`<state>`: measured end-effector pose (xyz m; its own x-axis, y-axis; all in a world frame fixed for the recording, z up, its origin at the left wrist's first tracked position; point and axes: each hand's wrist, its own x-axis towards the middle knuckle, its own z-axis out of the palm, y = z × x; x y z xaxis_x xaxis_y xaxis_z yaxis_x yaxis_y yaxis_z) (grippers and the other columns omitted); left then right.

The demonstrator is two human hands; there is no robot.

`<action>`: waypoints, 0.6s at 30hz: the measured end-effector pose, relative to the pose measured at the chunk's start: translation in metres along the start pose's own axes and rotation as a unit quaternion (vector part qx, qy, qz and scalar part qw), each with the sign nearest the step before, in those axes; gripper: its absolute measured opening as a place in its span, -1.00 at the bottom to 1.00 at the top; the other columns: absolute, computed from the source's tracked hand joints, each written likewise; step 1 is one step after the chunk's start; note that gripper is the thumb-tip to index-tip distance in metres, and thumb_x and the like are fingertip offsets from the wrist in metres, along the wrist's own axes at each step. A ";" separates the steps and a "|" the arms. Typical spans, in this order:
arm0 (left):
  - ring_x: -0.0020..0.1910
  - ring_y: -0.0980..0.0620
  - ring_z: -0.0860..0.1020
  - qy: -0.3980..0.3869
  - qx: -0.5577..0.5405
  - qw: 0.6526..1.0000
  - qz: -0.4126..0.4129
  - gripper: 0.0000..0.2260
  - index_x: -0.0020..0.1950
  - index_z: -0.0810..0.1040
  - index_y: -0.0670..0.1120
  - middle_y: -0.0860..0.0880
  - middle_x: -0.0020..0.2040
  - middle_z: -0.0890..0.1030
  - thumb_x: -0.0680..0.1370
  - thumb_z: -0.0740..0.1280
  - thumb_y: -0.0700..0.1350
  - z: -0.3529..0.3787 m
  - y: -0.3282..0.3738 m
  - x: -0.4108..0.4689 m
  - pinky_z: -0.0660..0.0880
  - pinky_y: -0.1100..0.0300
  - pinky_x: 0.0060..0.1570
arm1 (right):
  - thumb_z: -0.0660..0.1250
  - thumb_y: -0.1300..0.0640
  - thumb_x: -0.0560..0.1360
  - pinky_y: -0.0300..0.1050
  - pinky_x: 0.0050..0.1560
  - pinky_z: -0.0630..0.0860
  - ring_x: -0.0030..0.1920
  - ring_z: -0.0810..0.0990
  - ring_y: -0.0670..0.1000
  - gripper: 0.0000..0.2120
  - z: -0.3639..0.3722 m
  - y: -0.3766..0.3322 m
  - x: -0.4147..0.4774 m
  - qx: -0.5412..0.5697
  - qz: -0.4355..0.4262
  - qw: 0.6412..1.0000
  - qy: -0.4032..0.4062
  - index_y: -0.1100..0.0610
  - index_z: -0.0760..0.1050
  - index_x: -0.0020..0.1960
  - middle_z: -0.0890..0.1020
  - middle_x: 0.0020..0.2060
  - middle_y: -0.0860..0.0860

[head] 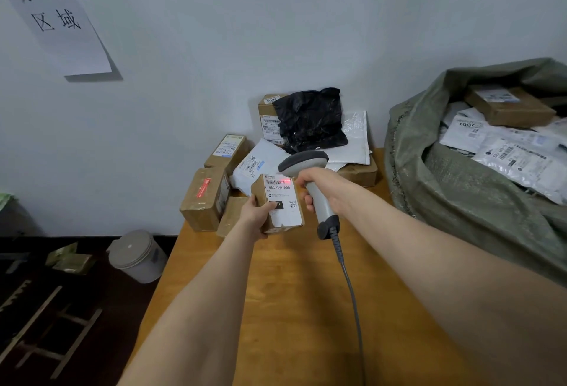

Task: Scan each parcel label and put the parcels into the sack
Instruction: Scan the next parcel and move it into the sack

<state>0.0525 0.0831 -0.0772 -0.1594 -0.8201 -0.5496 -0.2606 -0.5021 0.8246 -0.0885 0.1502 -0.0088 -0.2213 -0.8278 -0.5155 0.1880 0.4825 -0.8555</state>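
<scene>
— Progress?
— Partial. The green sack (pixel 460 195) on the right of the bench (pixel 291 309) holds several parcels. A pile of unscanned parcels (pixel 211 195) waits by the wall.
— Current item?
— A small cardboard parcel (pixel 280 201), held above the bench with its label up and clasped by the left grip (pixel 257 213). The right grip (pixel 326 189) is wrapped round the barcode scanner (pixel 319 201), whose red beam lies on the barcode. Not yet bagged.

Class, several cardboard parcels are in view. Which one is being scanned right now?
The small box held in the left hand: red light from the scanner falls on its barcode. The others lie on the table or in the sack.
</scene>
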 end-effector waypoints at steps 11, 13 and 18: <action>0.30 -0.28 0.43 0.006 0.019 1.000 0.011 -0.52 0.50 0.25 -0.01 -0.15 0.36 0.46 0.60 0.30 -0.13 -0.004 -0.006 0.005 0.37 -0.33 0.21 | 0.32 0.21 0.48 -0.23 -0.46 0.46 -0.50 0.43 -0.05 -0.94 0.002 0.000 0.000 0.005 0.010 1.000 -0.002 0.20 0.46 -0.11 0.51 -0.42 0.06; 0.30 -0.28 0.43 0.003 0.012 1.000 0.010 -0.53 0.50 0.25 -0.02 -0.15 0.35 0.46 0.61 0.28 -0.14 -0.005 -0.006 0.006 0.37 -0.31 0.21 | 0.32 0.22 0.48 -0.24 -0.48 0.46 -0.52 0.43 -0.06 -0.94 0.003 0.001 0.001 0.010 0.012 1.000 -0.001 0.20 0.45 -0.12 0.53 -0.39 0.08; 0.31 -0.28 0.42 -0.002 0.009 1.000 0.004 -0.53 0.51 0.23 -0.04 -0.17 0.36 0.46 0.62 0.26 -0.14 -0.005 -0.006 0.008 0.34 -0.33 0.24 | 0.32 0.23 0.49 -0.25 -0.49 0.45 -0.54 0.43 -0.06 -0.90 0.004 0.001 0.003 0.020 0.010 1.000 0.011 0.22 0.46 -0.02 0.55 -0.38 0.09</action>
<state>0.0578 0.0783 -0.0857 -0.1646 -0.8228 -0.5439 -0.2763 -0.4909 0.8263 -0.0850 0.1476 -0.0111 -0.2374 -0.8113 -0.5343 0.2302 0.4874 -0.8423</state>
